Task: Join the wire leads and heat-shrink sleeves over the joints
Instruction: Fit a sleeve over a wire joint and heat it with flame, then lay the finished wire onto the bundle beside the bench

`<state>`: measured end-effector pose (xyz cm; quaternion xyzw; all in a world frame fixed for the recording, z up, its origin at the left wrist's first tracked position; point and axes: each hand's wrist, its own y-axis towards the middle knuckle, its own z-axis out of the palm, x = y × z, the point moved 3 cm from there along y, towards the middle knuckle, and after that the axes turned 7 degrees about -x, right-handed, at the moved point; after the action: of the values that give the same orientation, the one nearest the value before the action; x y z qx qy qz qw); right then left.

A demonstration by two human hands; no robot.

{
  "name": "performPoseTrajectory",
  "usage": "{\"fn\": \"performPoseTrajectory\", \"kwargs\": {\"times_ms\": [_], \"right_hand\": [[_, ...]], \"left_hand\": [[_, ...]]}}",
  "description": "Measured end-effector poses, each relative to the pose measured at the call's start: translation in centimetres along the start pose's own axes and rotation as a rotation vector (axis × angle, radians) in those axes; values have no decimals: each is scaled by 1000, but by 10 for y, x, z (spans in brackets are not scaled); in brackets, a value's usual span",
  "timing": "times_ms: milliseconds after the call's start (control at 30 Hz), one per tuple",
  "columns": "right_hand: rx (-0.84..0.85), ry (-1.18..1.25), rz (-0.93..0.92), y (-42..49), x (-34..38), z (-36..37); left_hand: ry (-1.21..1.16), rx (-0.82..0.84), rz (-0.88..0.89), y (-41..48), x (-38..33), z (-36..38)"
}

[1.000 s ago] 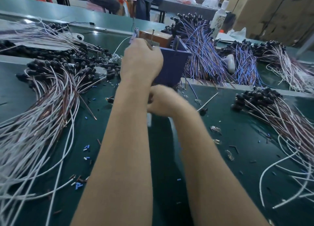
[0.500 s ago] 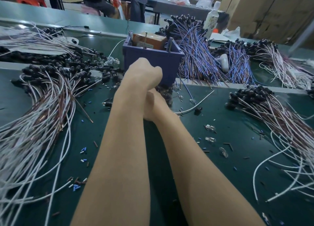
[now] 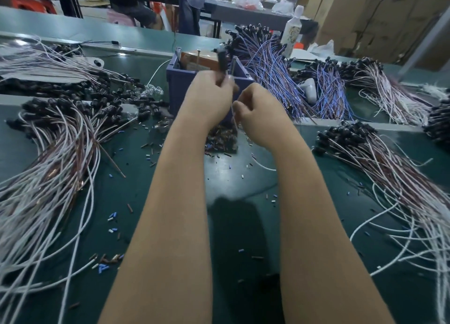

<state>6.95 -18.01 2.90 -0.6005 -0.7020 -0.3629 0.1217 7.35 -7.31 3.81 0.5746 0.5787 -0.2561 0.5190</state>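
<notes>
Both forearms reach out over the middle of the green tabletop point(image 3: 233, 184), and the hands meet in front of a purple box point(image 3: 177, 89) that stands toward the far edge. The left hand point(image 3: 209, 99) is clenched around a wire lead point(image 3: 222, 60). The lead's dark-capped end sticks up above the fist, blurred. Its thin white strand drops down between the two hands. The right hand point(image 3: 261, 114) has its fingers curled, with thumb and forefinger pinching that strand just beside the left fist. Below the hands, against the box's near side, lies a heap of short sleeve pieces point(image 3: 222, 141), with more bits scattered on the mat. A bundle of white and brown black-capped leads point(image 3: 63, 138) fans toward the left edge, and a similar bundle point(image 3: 379, 158) toward the right edge. Blue-purple leads point(image 3: 270, 65) are piled beyond the box, near a white bottle point(image 3: 293, 31).
</notes>
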Motion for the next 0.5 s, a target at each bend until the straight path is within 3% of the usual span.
{"fn": "performPoseTrajectory", "kwargs": {"times_ms": [100, 200, 333, 433, 500], "right_hand": [[-6, 170, 34, -12, -5, -10], [-111, 171, 32, -23, -21, -35], [-548, 75, -11, -34, -36, -101], [-856, -3, -29, -50, -46, -160], [-971, -34, -4, -66, -57, -196]], "left_hand": [[-186, -81, 80, -2, -23, 4], [-498, -186, 35, -2, -47, 9], [-809, -191, -17, -14, -84, 38], [-881, -102, -20, -29, -112, 77], [-873, -2, -65, -40, -126, 110]]}}
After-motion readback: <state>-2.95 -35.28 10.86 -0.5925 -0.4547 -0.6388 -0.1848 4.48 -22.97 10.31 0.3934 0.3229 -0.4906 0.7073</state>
